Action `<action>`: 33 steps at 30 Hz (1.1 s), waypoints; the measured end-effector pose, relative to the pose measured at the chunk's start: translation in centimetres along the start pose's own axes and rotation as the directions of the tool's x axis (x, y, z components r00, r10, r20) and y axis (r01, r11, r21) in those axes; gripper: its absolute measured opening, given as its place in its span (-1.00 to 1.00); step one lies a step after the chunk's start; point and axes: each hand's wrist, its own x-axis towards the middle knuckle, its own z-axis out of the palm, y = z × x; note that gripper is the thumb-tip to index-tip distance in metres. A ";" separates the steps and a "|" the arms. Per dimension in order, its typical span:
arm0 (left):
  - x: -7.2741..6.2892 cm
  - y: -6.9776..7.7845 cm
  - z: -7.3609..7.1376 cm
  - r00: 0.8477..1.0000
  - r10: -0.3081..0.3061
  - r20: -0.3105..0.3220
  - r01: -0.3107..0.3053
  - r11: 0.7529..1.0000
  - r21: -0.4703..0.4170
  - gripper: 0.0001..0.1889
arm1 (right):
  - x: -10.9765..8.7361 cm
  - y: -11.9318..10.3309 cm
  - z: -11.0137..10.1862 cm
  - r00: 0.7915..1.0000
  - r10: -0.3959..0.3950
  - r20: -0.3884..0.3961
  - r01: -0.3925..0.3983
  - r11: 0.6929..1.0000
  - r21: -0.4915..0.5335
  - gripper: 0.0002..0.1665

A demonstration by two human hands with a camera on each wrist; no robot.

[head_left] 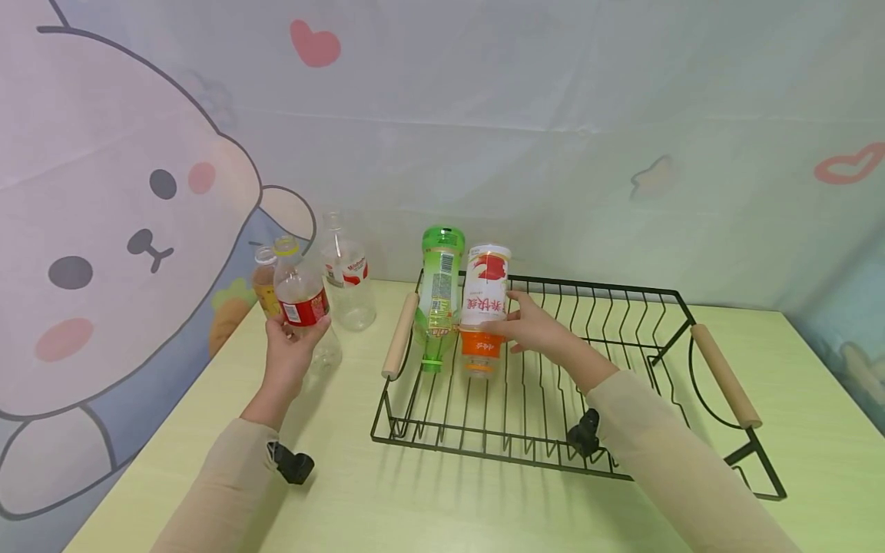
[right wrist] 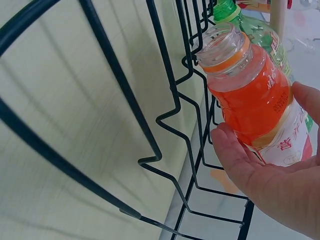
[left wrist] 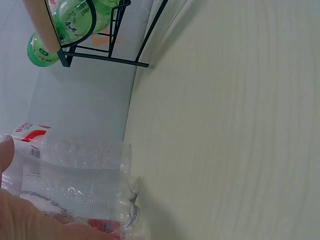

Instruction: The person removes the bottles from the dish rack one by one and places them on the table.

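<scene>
In the head view my left hand (head_left: 289,355) grips a clear plastic bottle (head_left: 302,296) with a red label and yellow neck ring, upright at the table's left. My right hand (head_left: 535,326) holds a white and orange bottle (head_left: 486,296) upside down over the black wire rack (head_left: 553,430). Its open neck points down in the right wrist view, with fingers and thumb around the label. A green bottle (head_left: 440,299), also neck down, leans in the rack just left of it. The left wrist view shows the clear bottle's base (left wrist: 125,205) beside my fingers.
Behind the left hand stand a clear bottle (head_left: 349,276) with a red and white label and a bottle with a yellow-orange label (head_left: 264,280). Wooden handles (head_left: 401,336) rise at both ends of the rack. A printed cloth (head_left: 553,153) hangs behind the table.
</scene>
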 end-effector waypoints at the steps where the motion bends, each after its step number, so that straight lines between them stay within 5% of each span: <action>1: 0.0 0.0 0.0 1.000 -0.002 0.001 0.002 1.000 0.002 -0.20 | 0.0 0.0 0.0 1.000 0.000 0.003 0.000 1.000 0.003 0.07; 23: 0.1 -0.1 -0.1 1.000 -0.006 -0.011 0.006 1.000 0.013 -0.15 | 0.3 0.3 0.3 1.000 0.015 0.024 -0.017 0.998 0.063 0.10; 33: -0.8 0.4 -0.6 1.000 0.017 -0.006 -0.017 0.997 0.070 -0.04 | 0.1 -0.1 -0.7 1.000 0.003 0.028 -0.006 0.994 0.107 -0.04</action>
